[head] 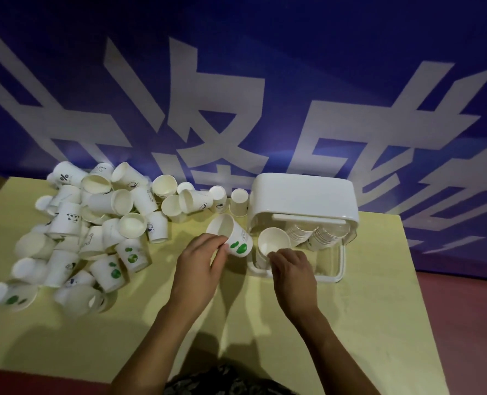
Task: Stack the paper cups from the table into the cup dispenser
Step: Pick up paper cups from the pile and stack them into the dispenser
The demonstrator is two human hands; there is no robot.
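Yellow table (350, 323) against a blue banner (265, 67) with large white characters. Green-printed paper cup (232, 236) tilted, mouth up and leftward, gripped by left hand (199, 263), fingers curled round its side, just left of cup dispenser (303, 220). Plain white cup (273, 241) at dispenser's front left opening, pinched at lower rim by right hand (292, 270). Stacked cups (313, 236) lying inside under white lid. Loose cup pile (94, 220) spread over table's left.
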